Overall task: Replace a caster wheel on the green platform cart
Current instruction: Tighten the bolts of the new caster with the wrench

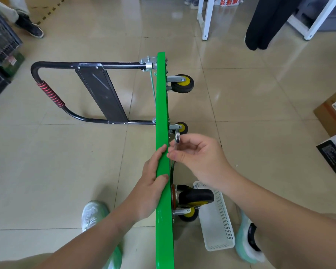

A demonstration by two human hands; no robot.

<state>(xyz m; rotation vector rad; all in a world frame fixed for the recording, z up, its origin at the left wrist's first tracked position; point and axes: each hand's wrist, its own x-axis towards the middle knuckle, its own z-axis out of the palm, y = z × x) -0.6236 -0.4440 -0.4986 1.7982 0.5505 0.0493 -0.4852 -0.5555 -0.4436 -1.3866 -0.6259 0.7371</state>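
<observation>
The green platform cart (162,105) stands on its edge on the tiled floor, its black handle (52,98) folded out to the left. My left hand (152,183) grips the cart's upper edge. My right hand (196,154) pinches a silver wrench (177,141) against the cart's underside, just below a caster (179,128). Another caster (181,83) sits further along the underside. Two black-and-yellow casters (194,199) are near me on the same side.
A white perforated basket (216,226) lies on the floor right of the cart, between my shoes. Cardboard boxes (334,133) are at the right edge. A person's legs (260,22) and white table legs (207,18) stand at the back. A dark crate (0,45) is at the left.
</observation>
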